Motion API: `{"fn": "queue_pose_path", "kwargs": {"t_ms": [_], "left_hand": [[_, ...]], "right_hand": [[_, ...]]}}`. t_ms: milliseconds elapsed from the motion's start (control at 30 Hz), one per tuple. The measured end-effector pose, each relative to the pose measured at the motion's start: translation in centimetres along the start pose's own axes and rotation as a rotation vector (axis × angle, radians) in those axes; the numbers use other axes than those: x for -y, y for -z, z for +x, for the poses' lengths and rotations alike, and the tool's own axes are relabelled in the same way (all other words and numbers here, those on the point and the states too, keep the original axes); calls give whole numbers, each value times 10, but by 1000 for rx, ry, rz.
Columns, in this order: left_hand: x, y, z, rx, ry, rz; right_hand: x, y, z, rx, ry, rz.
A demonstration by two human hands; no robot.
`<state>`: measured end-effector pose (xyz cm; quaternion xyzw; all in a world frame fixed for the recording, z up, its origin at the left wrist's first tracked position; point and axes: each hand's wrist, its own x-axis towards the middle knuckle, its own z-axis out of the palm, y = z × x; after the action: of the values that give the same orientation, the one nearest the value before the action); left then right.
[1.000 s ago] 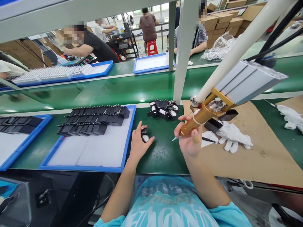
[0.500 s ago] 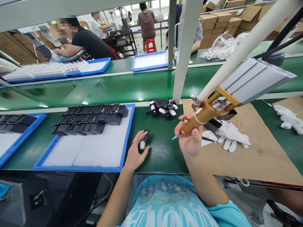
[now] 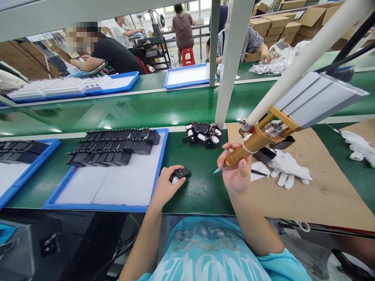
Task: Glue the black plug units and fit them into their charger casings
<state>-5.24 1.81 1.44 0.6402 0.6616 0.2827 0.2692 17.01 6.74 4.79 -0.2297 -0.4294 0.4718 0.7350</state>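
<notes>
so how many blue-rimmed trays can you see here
4. One tray beside the left hand holds rows of black parts; one sits at the near left edge. Across the belt are one with white parts and one behind the post. Others may be hidden.

The left hand (image 3: 164, 188) holds a small black part (image 3: 178, 174) down on the green bench (image 3: 199, 191), just beside a blue tray (image 3: 156, 171) of black parts. The right hand (image 3: 236, 175) grips a gold dispenser (image 3: 249, 146), tip pointing toward the part. White gloves (image 3: 288, 168) lie on cardboard (image 3: 322, 191).
</notes>
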Motion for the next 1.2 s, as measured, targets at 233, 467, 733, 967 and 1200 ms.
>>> {"fn": "queue_pose_path", "kwargs": {"t_ms": [233,467,733,967,1200], "left_hand": [[-4,4,6,166,-27,-16],[-1,-1,-17,130,-66,15],[29,-35,-29,-146,37,-381],[16,-40,-35,-205,-11,-52],[-18,-34,-37,-203,-114,-5]], "right_hand": [[2,-2,0,12,3,53],[2,-3,1,10,1,79],[4,-11,-1,29,11,116],[7,-41,-7,99,-84,256],[4,-62,-13,137,-142,285]]}}
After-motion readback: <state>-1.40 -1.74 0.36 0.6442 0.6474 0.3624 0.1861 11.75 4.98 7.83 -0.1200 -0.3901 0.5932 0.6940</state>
